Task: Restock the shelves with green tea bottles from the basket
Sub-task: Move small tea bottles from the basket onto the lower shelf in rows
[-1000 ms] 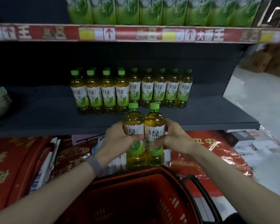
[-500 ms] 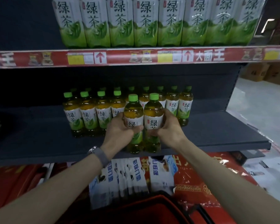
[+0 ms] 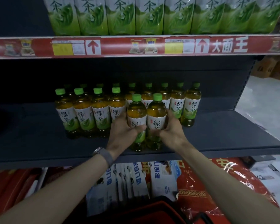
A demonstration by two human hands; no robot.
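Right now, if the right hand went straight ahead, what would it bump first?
Probably the back row of bottles; the bottle in the right hand would touch first. Depth is unclear.

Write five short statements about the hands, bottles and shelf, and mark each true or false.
1. The left hand grips the left bottle; the right hand grips the right bottle. True.
2. Their caps are red. False: the caps are green.
3. Both held bottles stand upright. True.
4. The right wrist wears a strap. False: the watch is on the left wrist.
5. A row of bottles stands behind them on the shelf. True.
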